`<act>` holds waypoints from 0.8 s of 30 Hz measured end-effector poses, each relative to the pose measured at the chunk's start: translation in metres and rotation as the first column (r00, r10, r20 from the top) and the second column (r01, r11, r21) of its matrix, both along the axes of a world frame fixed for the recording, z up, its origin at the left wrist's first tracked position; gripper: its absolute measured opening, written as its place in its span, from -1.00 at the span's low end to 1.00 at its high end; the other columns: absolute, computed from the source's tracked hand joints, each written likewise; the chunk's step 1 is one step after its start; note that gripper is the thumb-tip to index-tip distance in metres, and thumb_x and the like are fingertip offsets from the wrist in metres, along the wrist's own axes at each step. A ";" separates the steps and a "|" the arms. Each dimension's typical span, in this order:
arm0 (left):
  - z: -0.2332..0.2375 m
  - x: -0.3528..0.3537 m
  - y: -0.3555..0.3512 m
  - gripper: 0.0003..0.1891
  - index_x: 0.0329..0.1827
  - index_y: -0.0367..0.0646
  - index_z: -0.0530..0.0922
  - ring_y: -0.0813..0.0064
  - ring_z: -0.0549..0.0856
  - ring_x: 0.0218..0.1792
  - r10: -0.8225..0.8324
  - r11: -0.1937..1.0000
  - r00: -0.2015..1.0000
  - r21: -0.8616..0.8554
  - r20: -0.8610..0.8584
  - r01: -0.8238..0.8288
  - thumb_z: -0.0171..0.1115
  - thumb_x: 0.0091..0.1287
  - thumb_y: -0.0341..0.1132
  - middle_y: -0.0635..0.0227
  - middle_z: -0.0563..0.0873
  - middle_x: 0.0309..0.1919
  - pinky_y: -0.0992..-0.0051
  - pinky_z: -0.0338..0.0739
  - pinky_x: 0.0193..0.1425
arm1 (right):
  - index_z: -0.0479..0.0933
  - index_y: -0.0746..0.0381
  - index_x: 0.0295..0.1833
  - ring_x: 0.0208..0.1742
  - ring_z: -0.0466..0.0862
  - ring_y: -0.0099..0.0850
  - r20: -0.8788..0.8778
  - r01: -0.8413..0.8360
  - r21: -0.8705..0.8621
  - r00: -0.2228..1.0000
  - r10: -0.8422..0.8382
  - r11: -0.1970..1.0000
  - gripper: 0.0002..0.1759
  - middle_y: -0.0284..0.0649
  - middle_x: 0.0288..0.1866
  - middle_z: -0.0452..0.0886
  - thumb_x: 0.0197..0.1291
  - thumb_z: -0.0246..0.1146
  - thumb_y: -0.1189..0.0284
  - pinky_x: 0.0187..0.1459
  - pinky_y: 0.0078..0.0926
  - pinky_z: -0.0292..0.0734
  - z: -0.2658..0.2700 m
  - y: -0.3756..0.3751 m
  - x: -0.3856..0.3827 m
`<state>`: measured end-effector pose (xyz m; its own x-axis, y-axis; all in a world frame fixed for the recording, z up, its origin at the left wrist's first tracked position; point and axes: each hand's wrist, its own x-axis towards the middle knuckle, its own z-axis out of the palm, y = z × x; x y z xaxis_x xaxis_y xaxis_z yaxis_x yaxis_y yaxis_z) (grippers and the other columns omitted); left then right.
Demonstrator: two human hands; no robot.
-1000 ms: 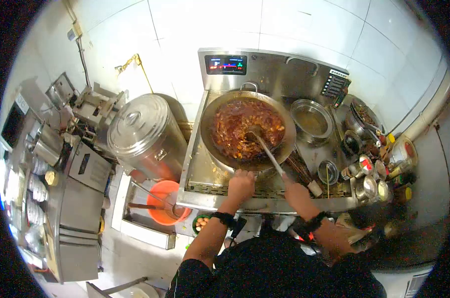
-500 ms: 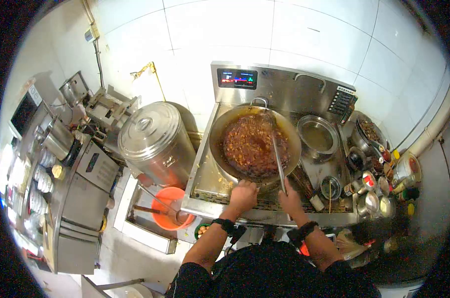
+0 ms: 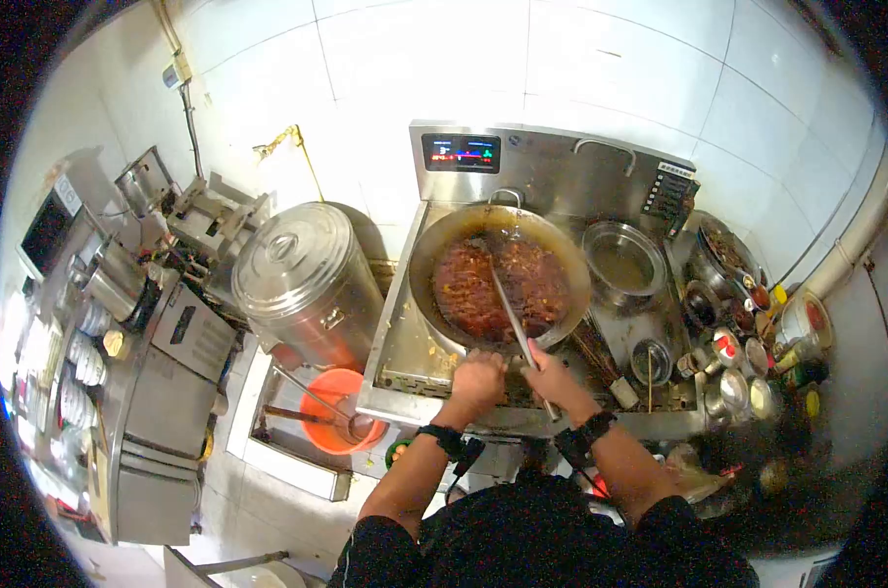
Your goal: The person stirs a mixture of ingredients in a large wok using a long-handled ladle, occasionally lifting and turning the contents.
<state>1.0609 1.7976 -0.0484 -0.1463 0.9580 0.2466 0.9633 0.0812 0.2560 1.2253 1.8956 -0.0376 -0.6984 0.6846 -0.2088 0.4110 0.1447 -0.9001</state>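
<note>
A large wok (image 3: 579, 269) sits on the steel stove, with a loop handle on its far side. Dark reddish-brown, oily chopped food (image 3: 464, 294) fills its lower part. My right hand (image 3: 556, 380) is wrapped round a long-handled metal stirring utensil (image 3: 508, 306), which slants up and left into the wok. Its head is sunk in the food, so its shape is hidden. At the wok's near rim my left hand (image 3: 478, 382) is closed in a fist; it appears to hold the wok's near handle, which the fingers cover.
Right of the wok stand a steel pot (image 3: 623, 263), a brush-like bundle (image 3: 601, 367) and a small glass bowl (image 3: 652, 362). Seasoning containers (image 3: 733, 390) crowd the far right. A lidded stockpot (image 3: 302, 260) and an orange bucket (image 3: 331, 438) holding a ladle are at left.
The utensil's head has swung from the wok's far middle toward the left, and its handle now slants more. My right hand has moved slightly left, nearer my left hand, which stays at the rim.
</note>
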 end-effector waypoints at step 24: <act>-0.016 0.004 0.002 -0.82 -0.21 -0.14 0.60 0.13 0.63 -0.11 0.015 0.999 1.000 0.050 -0.028 -0.013 0.15 0.32 -0.22 0.17 0.70 -0.26 0.17 0.58 -0.07 | 0.32 -0.10 0.50 -0.45 0.62 0.01 0.731 -0.510 0.500 0.682 -0.025 0.700 -0.22 0.04 -0.45 0.58 0.13 0.34 0.44 -0.36 -0.11 0.51 0.261 -0.048 0.213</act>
<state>1.0650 1.7997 -0.0648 -0.1520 0.9423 0.2982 0.9689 0.0825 0.2331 1.4380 1.8481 0.2238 -0.7161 0.6456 -0.2652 0.6781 0.7335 -0.0453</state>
